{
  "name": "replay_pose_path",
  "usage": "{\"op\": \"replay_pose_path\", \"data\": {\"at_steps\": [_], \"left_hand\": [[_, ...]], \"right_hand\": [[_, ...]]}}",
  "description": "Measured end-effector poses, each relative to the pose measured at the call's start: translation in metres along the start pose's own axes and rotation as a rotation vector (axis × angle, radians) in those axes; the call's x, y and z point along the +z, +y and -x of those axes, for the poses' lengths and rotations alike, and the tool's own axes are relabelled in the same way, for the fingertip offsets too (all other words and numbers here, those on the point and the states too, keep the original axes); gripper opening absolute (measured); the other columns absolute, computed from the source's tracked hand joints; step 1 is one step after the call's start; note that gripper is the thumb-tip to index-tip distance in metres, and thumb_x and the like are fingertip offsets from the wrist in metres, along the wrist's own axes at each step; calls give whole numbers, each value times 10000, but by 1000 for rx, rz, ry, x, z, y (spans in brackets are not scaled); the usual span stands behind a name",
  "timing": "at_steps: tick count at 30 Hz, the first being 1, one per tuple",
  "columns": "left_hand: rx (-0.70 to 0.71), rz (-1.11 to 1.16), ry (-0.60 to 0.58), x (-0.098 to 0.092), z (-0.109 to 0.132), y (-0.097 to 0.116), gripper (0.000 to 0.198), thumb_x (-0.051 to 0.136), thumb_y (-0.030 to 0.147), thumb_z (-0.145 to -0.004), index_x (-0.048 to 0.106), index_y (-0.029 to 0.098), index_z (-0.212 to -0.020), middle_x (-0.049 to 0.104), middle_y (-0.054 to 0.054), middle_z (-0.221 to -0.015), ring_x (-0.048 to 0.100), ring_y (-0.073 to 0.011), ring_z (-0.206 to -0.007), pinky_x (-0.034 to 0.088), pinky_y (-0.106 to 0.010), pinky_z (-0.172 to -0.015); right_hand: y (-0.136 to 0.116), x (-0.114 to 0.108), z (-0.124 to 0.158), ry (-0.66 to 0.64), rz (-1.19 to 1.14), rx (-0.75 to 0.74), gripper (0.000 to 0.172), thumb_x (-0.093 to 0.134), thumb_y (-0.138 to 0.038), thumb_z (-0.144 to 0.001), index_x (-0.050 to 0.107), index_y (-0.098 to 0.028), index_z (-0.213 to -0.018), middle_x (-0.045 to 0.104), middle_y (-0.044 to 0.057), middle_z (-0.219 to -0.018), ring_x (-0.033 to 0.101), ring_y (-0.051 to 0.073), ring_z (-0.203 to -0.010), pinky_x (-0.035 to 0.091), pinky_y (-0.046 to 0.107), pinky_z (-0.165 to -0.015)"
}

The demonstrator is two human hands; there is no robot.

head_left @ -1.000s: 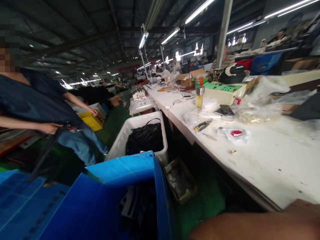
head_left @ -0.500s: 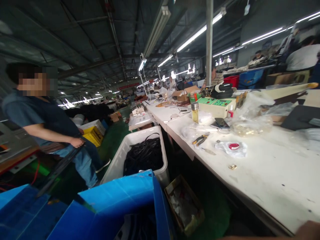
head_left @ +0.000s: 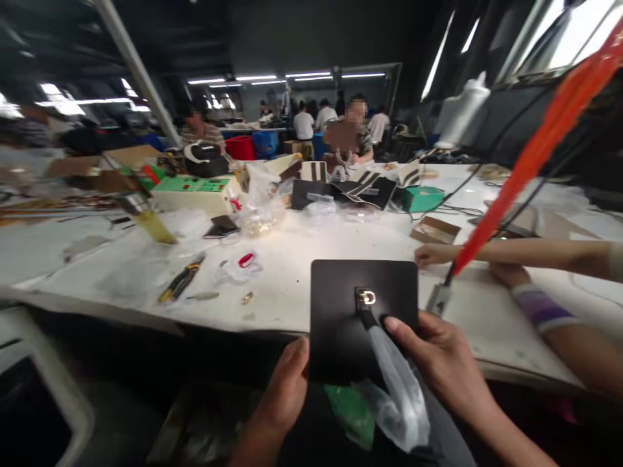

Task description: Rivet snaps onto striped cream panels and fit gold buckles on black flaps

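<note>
A flat black bag panel [head_left: 335, 324] with rounded corners is upright before me, just off the table's front edge. Its gold ring fitting [head_left: 366, 298] joins a dark strap wrapped in clear plastic film [head_left: 394, 370], which hangs down the front. My left hand [head_left: 287, 383] grips the panel's left edge. At the right edge, my right hand [head_left: 445, 357] is closed on the panel, thumb across its front beside the strap; the other fingers are mostly hidden. A green scrap [head_left: 353, 412] shows below the panel, near the film.
On the white table [head_left: 272, 285] lie pliers [head_left: 182, 279], a small gold fitting [head_left: 247, 298] and a red roll [head_left: 246, 260] on plastic. A co-worker's arms [head_left: 545, 256] rest at right, beside a red hanging cord [head_left: 530, 155]. A bottle [head_left: 153, 224] stands left.
My view has swung right, from the aisle with the blue bins and a standing person to the table. Both my hands now show, holding the black bag panel.
</note>
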State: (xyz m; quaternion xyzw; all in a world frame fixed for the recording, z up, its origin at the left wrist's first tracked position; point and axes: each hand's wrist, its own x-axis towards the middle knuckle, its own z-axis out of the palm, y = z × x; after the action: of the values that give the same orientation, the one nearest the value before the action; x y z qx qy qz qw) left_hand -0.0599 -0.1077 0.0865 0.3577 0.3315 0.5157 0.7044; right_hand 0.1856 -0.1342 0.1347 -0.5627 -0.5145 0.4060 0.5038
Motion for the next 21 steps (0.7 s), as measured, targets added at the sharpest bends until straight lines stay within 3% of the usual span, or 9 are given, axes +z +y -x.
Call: {"op": "replay_pose_path", "data": {"at_steps": [3, 7, 11, 13, 15, 17, 19, 21], "left_hand": [[-37, 35, -99, -7, 6, 0, 548, 726, 664, -931, 834, 208, -1214, 783, -112, -1350, 531, -416, -1504, 384, -557, -1303], [-45, 12, -132, 1, 11, 8, 546, 746, 591, -941, 789, 199, -1320, 735, -134, -1434, 508, -432, -1519, 368, -571, -1307], [-148, -34, 6, 10, 6, 5, 507, 844, 450, -897, 781, 177, -1319, 781, -149, -1342, 624, -424, -1412, 424, -565, -1268], [-190, -46, 90, 13, 5, 1, 560, 841, 481, -901, 758, 161, -1352, 795, -156, -1306, 659, -417, -1371, 452, -558, -1245], [-181, -101, 159, 14, 6, -1, 577, 822, 532, -909, 756, 168, -1353, 800, -146, -1298, 665, -407, -1366, 470, -530, -1229], [-151, -239, 219, 16, 10, -1, 591, 810, 599, -897, 775, 184, -1317, 798, -130, -1309, 646, -406, -1388, 486, -494, -1210], [-138, -405, 264, 19, 15, 3, 632, 809, 675, -858, 803, 182, -1254, 801, -127, -1302, 632, -419, -1397, 517, -464, -1171], [-145, -528, 272, 25, 21, 8, 672, 788, 724, -842, 813, 172, -1224, 800, -128, -1304, 627, -425, -1398, 542, -438, -1138]], "right_hand": [[-1, 2, -4, -28, -59, 79, 526, 808, -693, -852, 787, -167, -840, 735, 54, -814, 648, 221, -723, 521, 298, -609], [3, 7, -4, -109, -102, 125, 499, 799, -667, -868, 752, -172, -831, 679, 30, -786, 583, 188, -709, 463, 279, -598], [8, 5, -3, -252, -115, 168, 475, 753, -664, -912, 747, -189, -887, 698, 29, -824, 622, 204, -733, 498, 293, -627], [11, 6, -5, -177, -12, 71, 409, 753, -605, -938, 765, -210, -1043, 736, 48, -955, 660, 221, -809, 531, 304, -658], [14, 8, -7, 51, 139, -158, 418, 789, -504, -939, 737, -233, -1253, 729, 86, -1164, 672, 231, -910, 553, 319, -694], [14, 10, -9, 242, 247, -396, 443, 809, -407, -942, 707, -247, -1343, 701, 104, -1227, 663, 225, -938, 563, 340, -733], [11, 14, -12, 191, 263, -484, 310, 793, -352, -972, 749, -247, -1261, 721, 77, -1094, 662, 205, -876, 561, 344, -759], [7, 18, -16, 8, 223, -400, 169, 797, -334, -978, 791, -243, -1120, 731, 35, -943, 670, 182, -805, 547, 318, -738]]}}
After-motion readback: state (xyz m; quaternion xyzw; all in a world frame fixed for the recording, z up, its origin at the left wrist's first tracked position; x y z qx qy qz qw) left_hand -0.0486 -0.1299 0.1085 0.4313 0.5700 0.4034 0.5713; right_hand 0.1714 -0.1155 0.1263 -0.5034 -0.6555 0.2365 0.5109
